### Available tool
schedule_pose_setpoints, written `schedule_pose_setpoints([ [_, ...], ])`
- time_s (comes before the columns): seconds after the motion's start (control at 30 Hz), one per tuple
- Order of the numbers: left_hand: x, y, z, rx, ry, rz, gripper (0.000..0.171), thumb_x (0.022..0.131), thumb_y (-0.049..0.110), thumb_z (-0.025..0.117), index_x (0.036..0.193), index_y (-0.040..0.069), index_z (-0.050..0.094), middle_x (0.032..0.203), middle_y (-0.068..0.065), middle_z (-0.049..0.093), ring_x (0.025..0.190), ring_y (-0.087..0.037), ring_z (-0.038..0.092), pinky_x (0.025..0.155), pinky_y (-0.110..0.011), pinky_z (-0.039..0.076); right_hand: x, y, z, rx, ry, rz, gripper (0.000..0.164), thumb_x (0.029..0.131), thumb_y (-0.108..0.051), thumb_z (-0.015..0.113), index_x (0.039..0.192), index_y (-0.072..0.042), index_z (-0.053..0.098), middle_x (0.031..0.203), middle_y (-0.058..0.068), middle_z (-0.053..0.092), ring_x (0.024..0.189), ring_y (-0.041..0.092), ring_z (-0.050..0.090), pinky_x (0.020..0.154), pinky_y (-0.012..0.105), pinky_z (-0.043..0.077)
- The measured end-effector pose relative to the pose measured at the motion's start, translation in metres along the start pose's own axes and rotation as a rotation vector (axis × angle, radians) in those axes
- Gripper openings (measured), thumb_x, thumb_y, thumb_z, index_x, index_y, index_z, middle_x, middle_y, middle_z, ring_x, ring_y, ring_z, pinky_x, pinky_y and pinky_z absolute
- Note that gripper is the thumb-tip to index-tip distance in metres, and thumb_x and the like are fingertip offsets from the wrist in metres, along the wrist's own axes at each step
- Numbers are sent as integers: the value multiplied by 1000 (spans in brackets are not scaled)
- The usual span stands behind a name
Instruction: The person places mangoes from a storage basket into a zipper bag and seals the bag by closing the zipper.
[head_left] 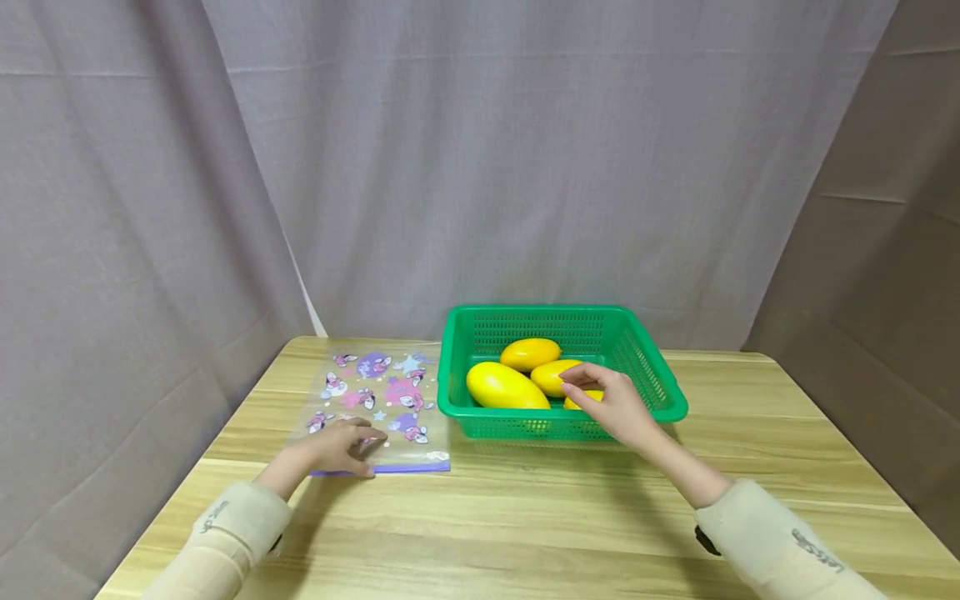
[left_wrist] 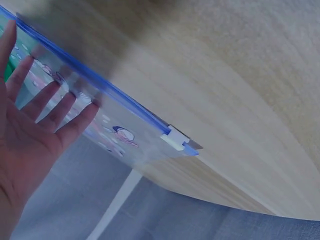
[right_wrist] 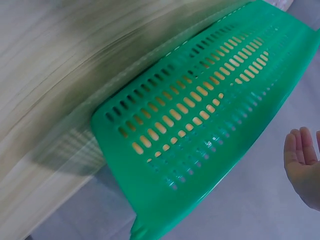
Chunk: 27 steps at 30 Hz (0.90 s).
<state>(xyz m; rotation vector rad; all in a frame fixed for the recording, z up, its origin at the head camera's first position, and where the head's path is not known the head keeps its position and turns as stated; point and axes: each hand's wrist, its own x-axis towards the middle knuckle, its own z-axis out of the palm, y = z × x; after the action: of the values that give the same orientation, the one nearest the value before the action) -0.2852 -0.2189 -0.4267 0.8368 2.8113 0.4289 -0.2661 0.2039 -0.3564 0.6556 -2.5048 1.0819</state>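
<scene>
My left hand [head_left: 341,447] lies over the lower left part of a clear zip bag [head_left: 390,392] printed with pink and purple cartoon figures. In the left wrist view its fingers [left_wrist: 75,107] are spread over the bag, near the purple zip edge with a white slider [left_wrist: 175,137]. To the right stands a green plastic basket [head_left: 555,421] with several smooth yellow mangoes [head_left: 504,386] in it. Above the basket's front right part hovers my right hand [head_left: 615,407], fingers loosely bent and holding nothing. One mango [head_left: 583,400] is partly hidden behind this hand and the basket rim.
Everything rests on a light wood-grain table [head_left: 480,525]. Grey cloth [head_left: 525,167] hangs behind it and along the left side, with darker cloth [head_left: 877,250] on the right. The basket stands near the table's back edge, just right of the bag.
</scene>
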Motion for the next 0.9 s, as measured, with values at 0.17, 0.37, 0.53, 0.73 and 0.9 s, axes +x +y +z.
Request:
schedule_pose_setpoints([
  [0.17,-1,1,0,71,29,20,63,72,32,79,126,8,58,124,-28,53,110,-46,53,95,-61,41,-1,-5,8,46,-27,0,17,91,-15,63,103,-5,67,100,8,71,90,23,65,79,28,54],
  [0.37,-6,6,1,81,60,-10,62,73,33,78,126,5,59,118,-27,56,103,-43,57,91,-57,46,-3,-13,18,87,-65,-36,16,91,-16,62,103,-7,67,98,5,71,88,18,64,80,27,53],
  [0.53,-14,11,3,55,71,-69,59,76,34,76,125,5,59,112,-22,59,97,-37,60,87,-53,49,-4,-27,29,126,-105,-60,18,91,-18,62,105,-6,67,100,5,70,90,17,64,83,28,53],
  [0.73,-20,9,2,101,149,-51,44,79,31,73,115,6,66,81,-5,59,69,-13,49,61,-29,46,-6,-46,42,177,-177,-89,20,91,-18,63,104,-3,66,97,5,70,89,16,64,84,33,54],
  [0.9,-15,3,3,163,230,96,11,83,18,69,86,8,73,73,0,68,64,-13,58,59,-25,49,-7,-58,53,222,-258,-101,21,92,-20,62,105,-5,67,99,8,70,90,14,64,83,29,53],
])
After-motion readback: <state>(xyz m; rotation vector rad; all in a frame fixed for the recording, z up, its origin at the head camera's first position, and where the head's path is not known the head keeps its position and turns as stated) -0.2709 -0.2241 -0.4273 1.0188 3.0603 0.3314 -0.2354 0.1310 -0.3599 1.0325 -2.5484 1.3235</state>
